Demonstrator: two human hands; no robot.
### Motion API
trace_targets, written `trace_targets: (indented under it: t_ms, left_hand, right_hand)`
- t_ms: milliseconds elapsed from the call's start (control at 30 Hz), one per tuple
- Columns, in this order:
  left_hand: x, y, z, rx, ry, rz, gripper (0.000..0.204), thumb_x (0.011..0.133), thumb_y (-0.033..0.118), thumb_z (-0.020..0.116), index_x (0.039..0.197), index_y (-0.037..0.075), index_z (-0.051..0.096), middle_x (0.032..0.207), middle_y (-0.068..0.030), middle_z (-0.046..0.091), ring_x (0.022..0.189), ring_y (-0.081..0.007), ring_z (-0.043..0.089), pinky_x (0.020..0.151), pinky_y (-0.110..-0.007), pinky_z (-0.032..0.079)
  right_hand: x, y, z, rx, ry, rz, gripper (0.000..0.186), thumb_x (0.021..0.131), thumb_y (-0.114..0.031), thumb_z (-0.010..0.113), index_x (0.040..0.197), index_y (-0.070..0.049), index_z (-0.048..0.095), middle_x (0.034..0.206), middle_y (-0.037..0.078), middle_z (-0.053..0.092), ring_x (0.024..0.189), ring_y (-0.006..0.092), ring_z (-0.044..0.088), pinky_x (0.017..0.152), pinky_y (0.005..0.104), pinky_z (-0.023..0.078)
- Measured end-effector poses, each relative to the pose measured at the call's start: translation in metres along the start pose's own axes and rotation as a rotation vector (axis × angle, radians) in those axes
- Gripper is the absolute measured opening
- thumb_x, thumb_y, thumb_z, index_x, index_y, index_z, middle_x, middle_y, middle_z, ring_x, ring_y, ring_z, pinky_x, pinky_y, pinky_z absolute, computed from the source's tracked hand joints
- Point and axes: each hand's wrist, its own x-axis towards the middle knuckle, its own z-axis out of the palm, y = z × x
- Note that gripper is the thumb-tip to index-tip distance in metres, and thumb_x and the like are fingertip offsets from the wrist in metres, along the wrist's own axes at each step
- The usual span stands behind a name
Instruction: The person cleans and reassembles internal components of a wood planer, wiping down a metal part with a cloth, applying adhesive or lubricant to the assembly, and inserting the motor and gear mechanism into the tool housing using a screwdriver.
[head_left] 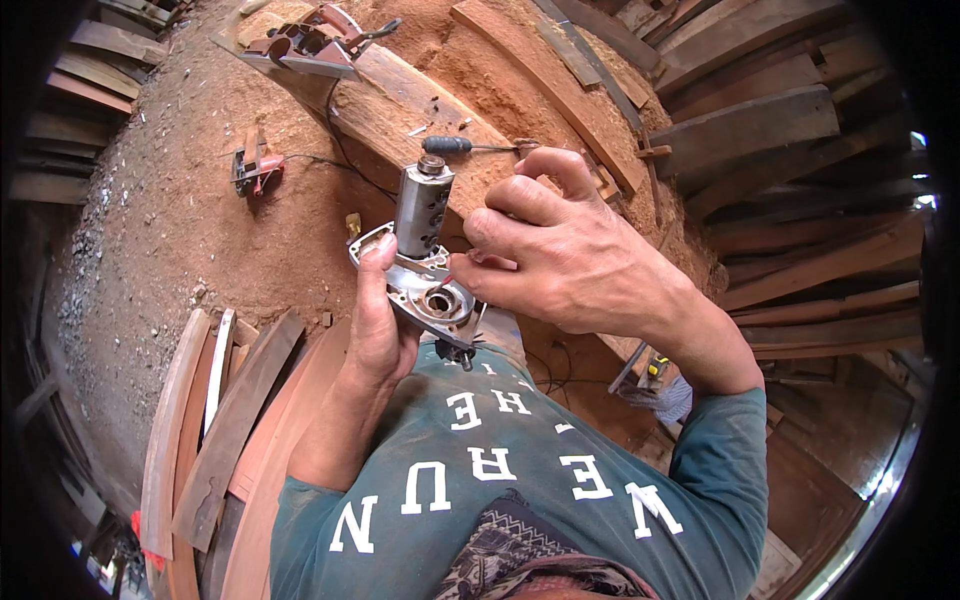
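My left hand (375, 320) grips a metal tool housing (420, 300) with a round bore, a dark fitting underneath and an upright steel cylinder (422, 212) capped by a round top. My right hand (545, 245) is closed, thumb and index finger pinching a thin red item (447, 283) beside the bore; what it is, I cannot make out. Just behind the cylinder, a screwdriver with a dark handle (448, 145) lies on a sawdust-covered wooden beam (380, 85).
An electric planer (305, 50) sits at the beam's far end. A red power tool (258, 172) with a cord lies on the sawdust floor. Several boards (240, 420) lie at lower left; more stacked planks (750, 130) line the right. A yellow-and-black object (655, 368) is beside my right forearm.
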Motion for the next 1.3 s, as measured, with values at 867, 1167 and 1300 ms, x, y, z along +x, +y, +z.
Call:
trace_targets:
  t_ms: [867,1167,1300]
  left_hand:
    - [0.002,-0.012,0.012,0.096,-0.015,-0.067,0.049,0.108,0.048,0.051,0.130,0.006,0.061,0.105,-0.0096,0.073,0.093,-0.0187,0.075,0.084,-0.036,0.062]
    - [0.000,-0.014,0.015,0.064,-0.003,-0.063,0.047,0.109,0.048,0.051,0.128,0.006,0.060,0.104,-0.0104,0.073,0.091,-0.0187,0.075,0.081,-0.035,0.063]
    - [0.000,-0.014,0.008,0.039,-0.109,-0.075,0.050,0.112,0.046,0.044,0.138,0.006,0.060,0.123,-0.0127,0.073,0.106,-0.0213,0.075,0.091,-0.038,0.063]
  right_hand:
    - [0.000,0.001,-0.034,0.133,-0.431,0.161,0.008,0.084,-0.020,0.074,0.088,-0.013,0.072,0.094,0.004,0.064,0.100,0.0216,0.064,0.098,0.0442,0.045]
    - [-0.008,-0.003,-0.041,0.238,-0.474,0.222,0.014,0.086,-0.018,0.071,0.093,-0.007,0.068,0.086,0.009,0.066,0.084,0.0293,0.072,0.076,0.0451,0.057]
    - [-0.012,-0.005,-0.031,0.240,-0.308,0.192,0.014,0.085,-0.011,0.071,0.089,0.002,0.073,0.078,0.014,0.071,0.075,0.0307,0.076,0.064,0.0421,0.061]
